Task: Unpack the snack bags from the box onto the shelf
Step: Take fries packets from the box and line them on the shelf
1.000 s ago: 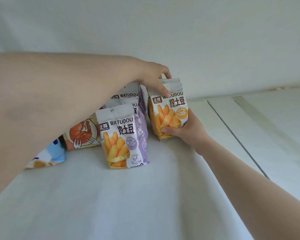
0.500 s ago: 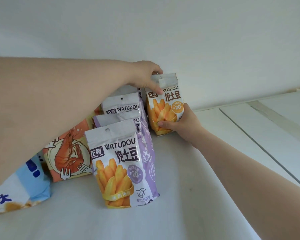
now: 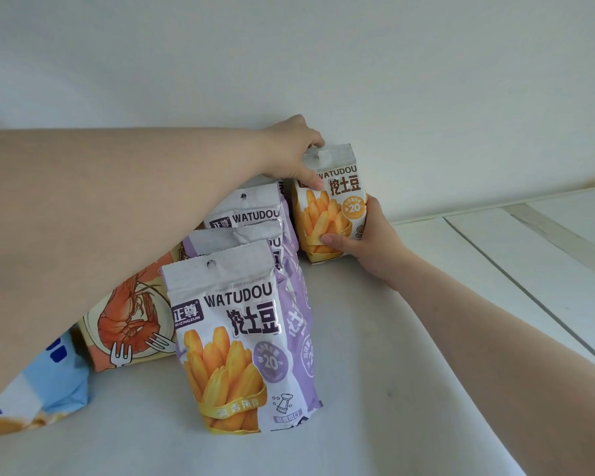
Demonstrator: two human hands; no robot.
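Note:
An orange-and-white WATUDOU fries bag (image 3: 330,204) stands upright on the white shelf (image 3: 358,372), close to the back wall. My left hand (image 3: 294,151) pinches its top edge. My right hand (image 3: 364,240) grips its lower right side, thumb across the front. To its left a row of purple WATUDOU bags runs toward me, the nearest one (image 3: 234,345) upright, with others (image 3: 244,218) behind it. The box is out of view.
A shrimp-print orange bag (image 3: 131,321) and a blue-and-white bag (image 3: 45,383) lie at the left under my left forearm. White wall behind. To the right are white panels (image 3: 529,269) with dark seams.
The view has closed in on the shelf, so the bags look larger. Both hands keep hold of the orange bag at the back; it stands a little nearer the wall.

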